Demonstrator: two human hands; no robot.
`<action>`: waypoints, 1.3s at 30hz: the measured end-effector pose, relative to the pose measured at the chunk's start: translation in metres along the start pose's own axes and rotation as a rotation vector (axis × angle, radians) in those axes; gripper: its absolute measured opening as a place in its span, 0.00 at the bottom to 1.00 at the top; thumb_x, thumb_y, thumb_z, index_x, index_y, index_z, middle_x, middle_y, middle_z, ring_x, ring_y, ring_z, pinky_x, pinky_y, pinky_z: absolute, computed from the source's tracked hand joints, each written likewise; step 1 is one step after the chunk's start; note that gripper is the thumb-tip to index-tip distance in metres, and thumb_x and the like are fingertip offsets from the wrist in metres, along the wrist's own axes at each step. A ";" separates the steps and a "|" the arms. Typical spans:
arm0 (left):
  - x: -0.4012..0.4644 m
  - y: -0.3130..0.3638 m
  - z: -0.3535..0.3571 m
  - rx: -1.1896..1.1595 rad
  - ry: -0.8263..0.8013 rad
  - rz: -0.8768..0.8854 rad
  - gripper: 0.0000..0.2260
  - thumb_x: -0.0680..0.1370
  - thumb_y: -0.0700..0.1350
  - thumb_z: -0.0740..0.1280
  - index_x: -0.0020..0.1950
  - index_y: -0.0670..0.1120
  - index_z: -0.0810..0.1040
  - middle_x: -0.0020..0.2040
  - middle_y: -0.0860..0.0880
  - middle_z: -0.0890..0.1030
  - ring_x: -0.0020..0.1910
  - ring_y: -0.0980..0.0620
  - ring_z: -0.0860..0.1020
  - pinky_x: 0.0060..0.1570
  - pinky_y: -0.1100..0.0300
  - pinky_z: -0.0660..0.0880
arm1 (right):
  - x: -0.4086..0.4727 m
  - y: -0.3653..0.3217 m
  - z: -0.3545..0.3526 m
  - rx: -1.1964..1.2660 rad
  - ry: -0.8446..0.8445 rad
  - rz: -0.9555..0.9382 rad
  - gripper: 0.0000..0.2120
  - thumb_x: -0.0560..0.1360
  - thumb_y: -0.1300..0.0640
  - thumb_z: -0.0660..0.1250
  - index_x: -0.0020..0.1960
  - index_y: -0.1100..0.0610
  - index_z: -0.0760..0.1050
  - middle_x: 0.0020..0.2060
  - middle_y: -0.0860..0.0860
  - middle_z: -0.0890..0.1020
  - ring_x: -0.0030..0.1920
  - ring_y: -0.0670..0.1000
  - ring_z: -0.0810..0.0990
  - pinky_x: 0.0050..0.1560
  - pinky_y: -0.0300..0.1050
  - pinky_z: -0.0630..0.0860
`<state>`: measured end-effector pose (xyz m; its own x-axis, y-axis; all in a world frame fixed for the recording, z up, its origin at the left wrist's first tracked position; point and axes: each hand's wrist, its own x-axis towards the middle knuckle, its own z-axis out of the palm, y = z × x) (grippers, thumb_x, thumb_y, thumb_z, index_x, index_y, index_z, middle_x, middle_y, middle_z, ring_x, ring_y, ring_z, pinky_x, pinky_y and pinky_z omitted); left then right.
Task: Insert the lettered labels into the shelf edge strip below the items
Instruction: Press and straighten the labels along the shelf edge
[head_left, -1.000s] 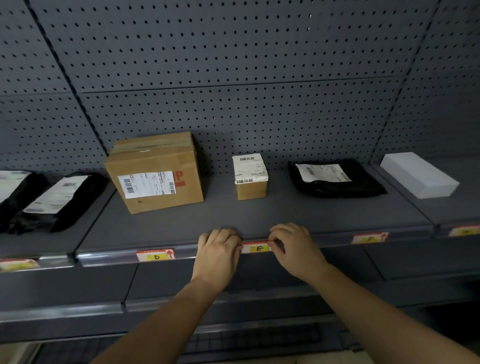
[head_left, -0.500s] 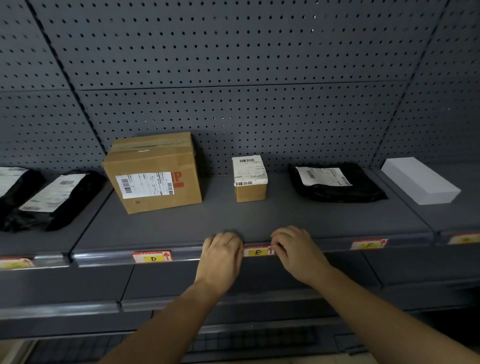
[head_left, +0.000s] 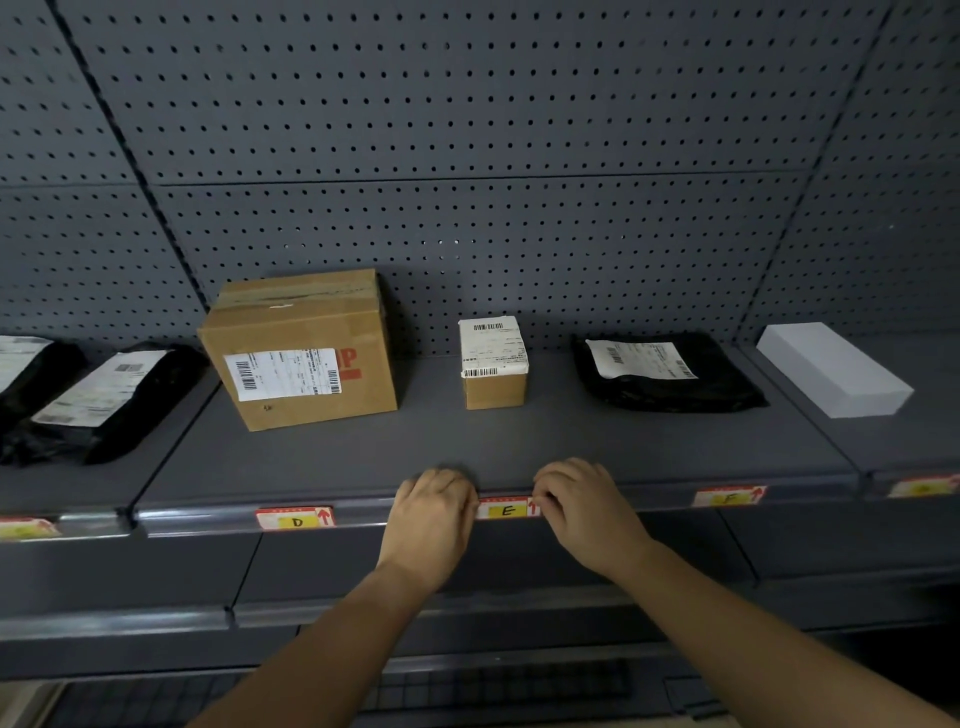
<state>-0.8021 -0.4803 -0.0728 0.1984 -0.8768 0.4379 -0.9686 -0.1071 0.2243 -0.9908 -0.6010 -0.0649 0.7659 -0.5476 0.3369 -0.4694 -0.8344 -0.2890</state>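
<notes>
pegboard back wall (dark grey), lower shelf

Grey shelf carries a large carton, small box, black bag, perhaps plastic.

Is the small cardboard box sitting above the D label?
No, the small cardboard box sits above the E label; the large cardboard box is above D.

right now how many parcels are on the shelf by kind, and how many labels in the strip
cardboard boxes: 2, large and small
black bags: 3, two at left, one right of centre
white box: 1
labels in the strip: 5, D, E, F readable, two end ones not
total: 11
</notes>
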 end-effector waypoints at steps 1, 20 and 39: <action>0.000 0.000 0.000 -0.004 -0.003 -0.002 0.03 0.74 0.43 0.70 0.43 0.50 0.78 0.42 0.52 0.79 0.43 0.50 0.77 0.45 0.55 0.74 | 0.000 0.000 0.000 0.003 0.001 -0.002 0.06 0.79 0.55 0.63 0.52 0.52 0.78 0.52 0.45 0.78 0.55 0.45 0.73 0.58 0.42 0.66; -0.001 -0.003 0.003 -0.023 -0.018 -0.038 0.03 0.75 0.43 0.70 0.43 0.51 0.79 0.43 0.53 0.80 0.45 0.51 0.77 0.46 0.56 0.73 | -0.001 -0.001 0.002 0.018 0.023 0.010 0.05 0.77 0.56 0.65 0.50 0.53 0.79 0.51 0.46 0.80 0.53 0.46 0.74 0.57 0.42 0.67; -0.027 -0.030 -0.016 0.070 0.130 -0.007 0.04 0.77 0.45 0.67 0.50 0.49 0.79 0.50 0.50 0.78 0.50 0.47 0.74 0.50 0.53 0.70 | 0.017 -0.036 0.016 0.057 0.000 -0.072 0.04 0.76 0.52 0.66 0.49 0.49 0.78 0.51 0.42 0.77 0.54 0.44 0.72 0.58 0.46 0.67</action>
<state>-0.7757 -0.4461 -0.0771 0.2189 -0.8082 0.5467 -0.9742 -0.1497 0.1687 -0.9541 -0.5796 -0.0629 0.7971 -0.4860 0.3585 -0.3871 -0.8668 -0.3143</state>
